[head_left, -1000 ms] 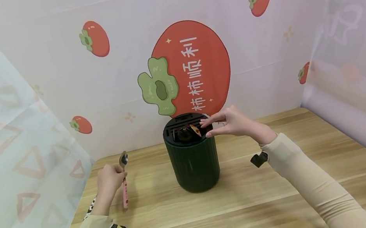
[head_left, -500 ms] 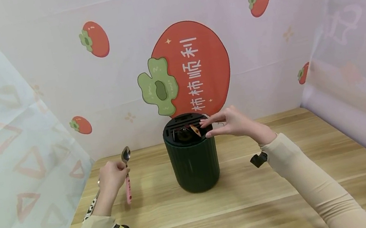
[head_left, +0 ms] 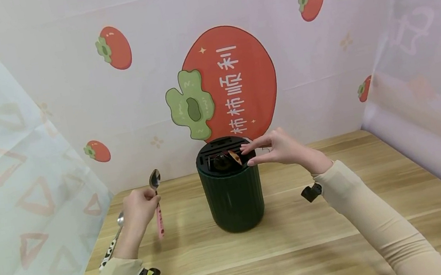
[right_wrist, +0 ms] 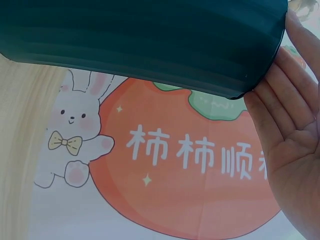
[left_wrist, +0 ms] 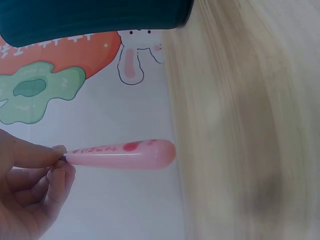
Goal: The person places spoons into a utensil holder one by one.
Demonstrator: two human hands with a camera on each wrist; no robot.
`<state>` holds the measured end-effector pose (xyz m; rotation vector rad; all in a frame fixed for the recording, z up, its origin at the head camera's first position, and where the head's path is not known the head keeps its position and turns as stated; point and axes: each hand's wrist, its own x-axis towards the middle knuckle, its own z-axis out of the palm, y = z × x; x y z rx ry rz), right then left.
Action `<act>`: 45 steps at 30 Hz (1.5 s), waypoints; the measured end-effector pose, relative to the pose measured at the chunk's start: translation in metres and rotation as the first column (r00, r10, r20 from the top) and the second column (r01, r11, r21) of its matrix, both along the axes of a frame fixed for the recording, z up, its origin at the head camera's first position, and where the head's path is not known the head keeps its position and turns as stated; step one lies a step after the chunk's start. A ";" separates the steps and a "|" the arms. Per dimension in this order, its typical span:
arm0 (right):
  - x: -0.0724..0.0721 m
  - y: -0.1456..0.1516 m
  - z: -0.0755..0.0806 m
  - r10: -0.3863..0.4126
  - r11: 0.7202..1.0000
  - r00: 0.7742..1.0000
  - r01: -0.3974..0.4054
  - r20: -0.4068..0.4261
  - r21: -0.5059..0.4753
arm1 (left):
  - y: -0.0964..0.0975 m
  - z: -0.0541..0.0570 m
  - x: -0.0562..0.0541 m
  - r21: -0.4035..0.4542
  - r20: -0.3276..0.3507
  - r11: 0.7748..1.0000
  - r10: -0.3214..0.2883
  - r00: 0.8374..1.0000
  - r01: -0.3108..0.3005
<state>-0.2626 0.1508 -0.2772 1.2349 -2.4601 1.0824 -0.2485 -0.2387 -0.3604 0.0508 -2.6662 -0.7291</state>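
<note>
My left hand (head_left: 138, 206) pinches a metal spoon (head_left: 155, 179) between thumb and fingers at its neck. The bowl points up, and the pink patterned handle (left_wrist: 120, 155) hangs down. To the right, a dark green ribbed utensil holder (head_left: 234, 202) stands upright with a black slotted top. A brown-orange tip (head_left: 235, 157) and a dark rounded piece (head_left: 222, 162) show in its opening. My right hand (head_left: 284, 148) rests its fairly straight fingertips and thumb at the holder's right rim. In the right wrist view, these fingers (right_wrist: 287, 95) lie against the rim edge.
Another spoon with a black-and-white spotted handle (head_left: 109, 254) lies on the wooden table (head_left: 265, 264), left of my left forearm. A white printed cloth (head_left: 146, 96) forms the back wall close behind the holder; further cloths hang at both sides.
My left hand has moved a little right and up with the pink-handled spoon, uncovering more of the spotted-handle spoon. The right hand and the holder stay in place.
</note>
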 end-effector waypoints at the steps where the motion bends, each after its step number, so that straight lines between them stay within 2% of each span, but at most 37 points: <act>1: 0.000 0.000 0.000 0.000 1.000 1.000 0.000 0.001 0.000 | 0.001 0.001 0.000 0.004 -0.006 1.000 -0.002 1.000 0.002; 12: -0.003 0.001 -0.003 0.010 1.000 1.000 -0.010 0.006 -0.002 | 0.012 0.009 0.002 0.009 -0.056 1.000 0.002 0.998 -0.001; 20: -0.003 0.000 -0.002 0.011 1.000 1.000 -0.011 0.011 -0.004 | 0.021 0.017 0.004 0.023 -0.123 0.999 -0.036 0.992 0.039; 24: -0.018 0.003 -0.014 0.012 1.000 1.000 -0.012 0.004 -0.008 | 0.025 0.021 0.004 0.021 -0.152 0.998 -0.050 0.987 0.054; 28: -0.031 0.007 -0.025 0.017 1.000 1.000 -0.017 -0.002 -0.020 | 0.031 0.026 0.005 0.025 -0.152 0.998 -0.050 0.987 0.054; 34: -0.032 0.008 -0.024 0.020 1.000 1.000 -0.020 -0.004 -0.012 | 0.039 0.034 0.005 0.054 -0.146 0.996 -0.060 0.988 0.068; 45: -0.032 0.007 -0.024 0.018 1.000 1.000 -0.018 0.005 -0.019 | 0.053 0.047 0.007 0.071 -0.196 0.992 -0.087 0.977 0.102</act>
